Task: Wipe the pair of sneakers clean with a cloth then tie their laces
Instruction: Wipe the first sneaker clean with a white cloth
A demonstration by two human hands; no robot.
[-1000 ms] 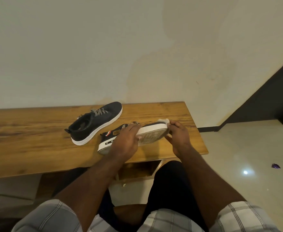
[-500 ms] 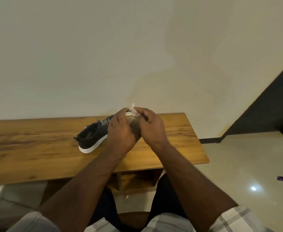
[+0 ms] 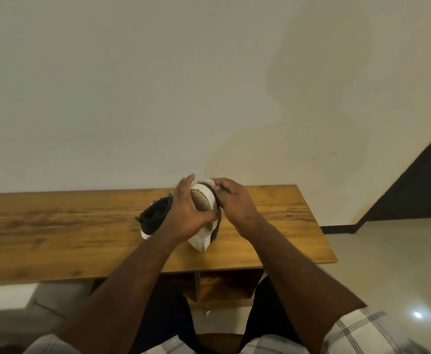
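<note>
I hold one dark sneaker [image 3: 203, 204] up on end above the wooden table [image 3: 56, 238], its white and tan sole turned toward me. My left hand [image 3: 183, 218] grips it across the sole from the left. A bit of white cloth [image 3: 207, 181] shows at the sneaker's upper end, pinched there by the curled fingers of my right hand [image 3: 237, 203], which lies against the sneaker's right side. The second dark sneaker [image 3: 154, 218] with a white sole sits on the table behind my left hand, mostly hidden by it.
The table runs along a pale wall [image 3: 158, 98], and its right end [image 3: 321, 241] lies close to my right forearm. A shelf compartment [image 3: 224, 284] sits under the tabletop above my knees. Tiled floor [image 3: 387, 264] spreads to the right.
The sneaker lay on its side on the table a second ago; both hands have lifted and turned it on end. My view has tilted, so the table sits lower.
</note>
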